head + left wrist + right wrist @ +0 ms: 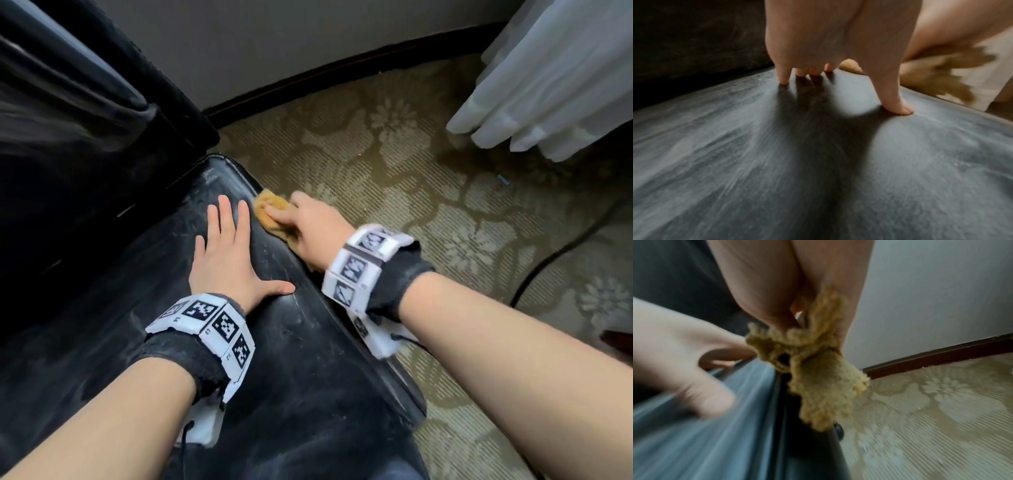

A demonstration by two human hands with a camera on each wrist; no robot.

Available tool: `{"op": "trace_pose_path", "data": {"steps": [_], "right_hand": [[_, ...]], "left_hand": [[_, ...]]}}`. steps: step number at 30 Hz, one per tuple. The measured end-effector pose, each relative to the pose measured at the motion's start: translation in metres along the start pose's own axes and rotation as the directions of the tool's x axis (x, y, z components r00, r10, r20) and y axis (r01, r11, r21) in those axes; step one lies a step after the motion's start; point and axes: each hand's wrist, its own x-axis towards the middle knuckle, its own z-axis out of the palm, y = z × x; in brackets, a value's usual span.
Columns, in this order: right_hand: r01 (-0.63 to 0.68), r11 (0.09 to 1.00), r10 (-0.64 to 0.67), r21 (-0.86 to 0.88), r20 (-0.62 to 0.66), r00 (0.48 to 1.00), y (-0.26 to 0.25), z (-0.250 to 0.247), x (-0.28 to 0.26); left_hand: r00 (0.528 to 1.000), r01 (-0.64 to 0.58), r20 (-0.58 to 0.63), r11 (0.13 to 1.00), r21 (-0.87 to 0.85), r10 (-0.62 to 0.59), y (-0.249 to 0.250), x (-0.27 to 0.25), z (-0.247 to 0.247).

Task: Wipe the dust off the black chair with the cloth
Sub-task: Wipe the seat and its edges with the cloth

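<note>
The black chair's seat [301,359] fills the lower left of the head view, its leather streaked with grey dust. My left hand [226,253] lies flat on the seat with straight, spread fingers, thumb out to the right; in the left wrist view its fingertips [784,81] press the dusty seat [756,162]. My right hand [305,226] grips a bunched yellow cloth [270,212] against the seat's right edge near the far corner. In the right wrist view the cloth [818,378] hangs from the right hand's fingers over the chair's side [785,418].
The chair's black backrest [68,137] rises at the left. A patterned beige carpet [445,212] lies right of the chair, with a dark cable [561,250] across it. White curtains [555,78] hang at the upper right. A grey wall with dark skirting [342,72] runs behind.
</note>
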Motion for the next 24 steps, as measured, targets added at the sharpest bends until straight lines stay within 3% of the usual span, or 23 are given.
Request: {"op": "trace_pose_path", "data": {"steps": [3, 7, 8, 10, 12, 15, 17, 24], "right_hand": [[-0.01, 0.998, 0.017, -0.055, 0.138, 0.99, 0.027, 0.016, -0.061], [-0.081, 0.993, 0.107, -0.087, 0.355, 0.929, 0.055, 0.01, -0.117], [-0.1, 0.992, 0.118, -0.071, 0.333, 0.936, 0.053, 0.002, -0.111], [-0.077, 0.996, 0.071, 0.039, 0.13, 0.989, 0.039, -0.017, -0.077], [-0.027, 0.998, 0.03, 0.062, -0.039, 0.999, 0.016, -0.025, -0.024], [-0.045, 0.999, 0.045, 0.005, 0.017, 0.999, -0.02, -0.026, 0.041], [-0.051, 0.998, 0.053, -0.034, 0.067, 0.996, -0.028, -0.023, 0.054], [-0.082, 0.997, 0.082, -0.009, 0.032, 0.996, 0.005, 0.008, -0.009]], "left_hand": [[1.0, 0.01, 0.014, 1.0, 0.009, -0.01, 0.002, -0.001, -0.002], [1.0, 0.017, 0.012, 1.0, 0.007, -0.017, 0.003, -0.002, -0.001], [1.0, 0.017, 0.008, 1.0, 0.006, -0.017, 0.003, -0.002, 0.0], [1.0, 0.021, -0.002, 1.0, 0.01, -0.021, 0.004, -0.003, 0.0], [1.0, 0.025, -0.006, 1.0, 0.017, -0.024, 0.004, -0.003, 0.0], [1.0, 0.023, -0.003, 1.0, -0.011, -0.023, 0.004, 0.0, 0.0], [1.0, 0.021, -0.004, 1.0, -0.011, -0.021, 0.003, 0.002, 0.001], [1.0, 0.017, -0.003, 0.999, 0.028, -0.017, 0.003, -0.001, -0.001]]}}
